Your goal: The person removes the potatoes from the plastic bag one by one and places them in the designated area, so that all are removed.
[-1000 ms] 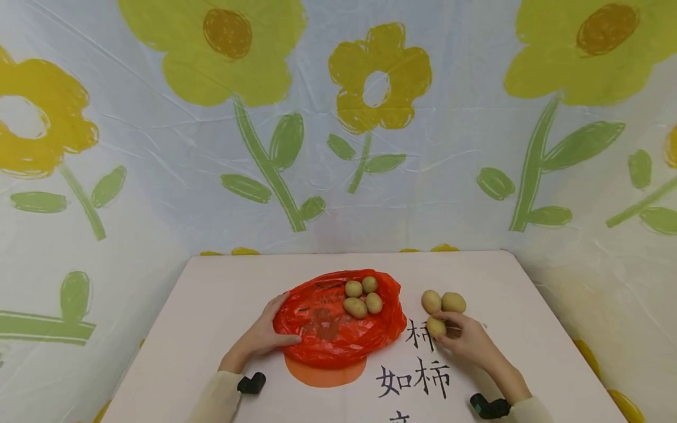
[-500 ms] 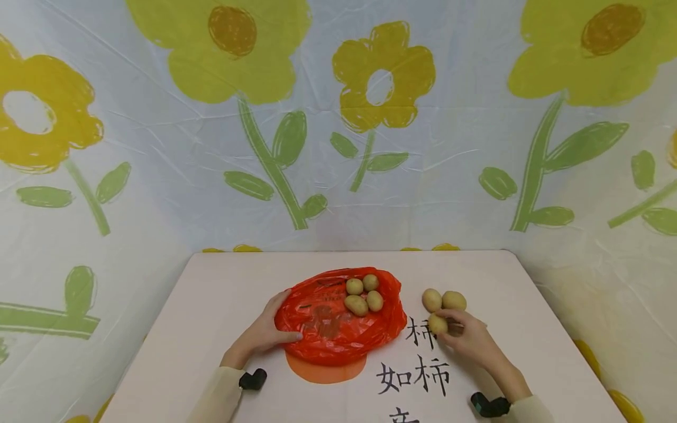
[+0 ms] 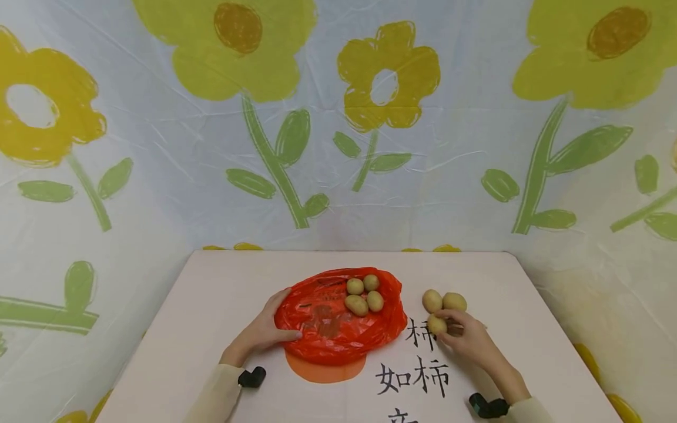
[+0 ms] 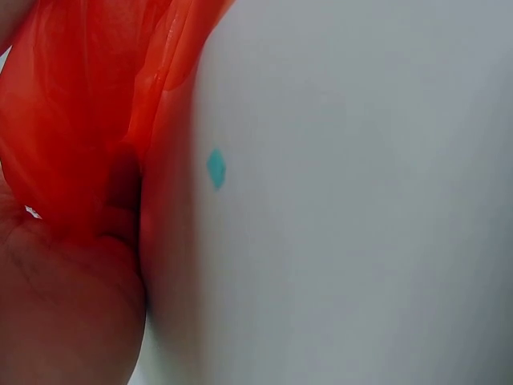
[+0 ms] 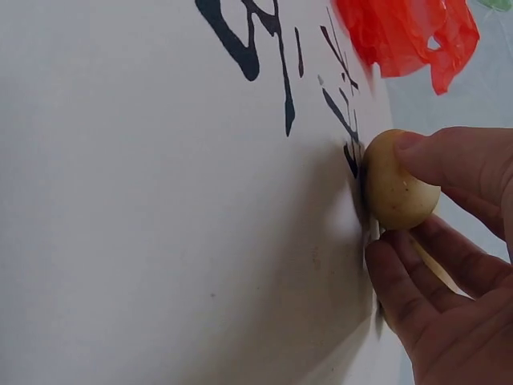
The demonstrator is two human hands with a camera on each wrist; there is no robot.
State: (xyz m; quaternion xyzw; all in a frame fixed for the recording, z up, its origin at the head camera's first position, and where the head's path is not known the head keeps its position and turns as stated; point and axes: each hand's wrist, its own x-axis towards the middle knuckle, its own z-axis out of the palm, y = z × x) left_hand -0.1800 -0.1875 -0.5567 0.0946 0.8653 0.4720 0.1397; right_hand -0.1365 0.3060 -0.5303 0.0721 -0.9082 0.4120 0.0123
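Observation:
A crumpled red plastic bag (image 3: 312,346) lies spread on the table, with several small potatoes grouped on its right part, one of them an oblong potato (image 3: 357,305). At the bag's left edge my left hand (image 3: 261,330) grips the plastic, thumb over its near side. The left wrist view shows fingers partly covered by the red film (image 4: 72,120). My right hand (image 3: 473,341) pinches a potato (image 3: 436,324) between thumb and fingers, close to the tabletop. The right wrist view has this potato (image 5: 401,184) under my thumb. Just behind it lie two more potatoes, a left one (image 3: 432,300) and a right one (image 3: 455,301).
The pale table (image 3: 211,288) carries black brushed characters (image 3: 412,376) and an orange printed patch (image 3: 325,374) partly under the bag. A flower-printed cloth (image 3: 423,194) hangs behind and at both sides. Each wrist wears a dark device, such as the left one (image 3: 252,377).
The head view has shifted slightly. Both hands, the bag and the potatoes stay in nearly the same places on the table, and my right hand keeps its pinch on the potato.

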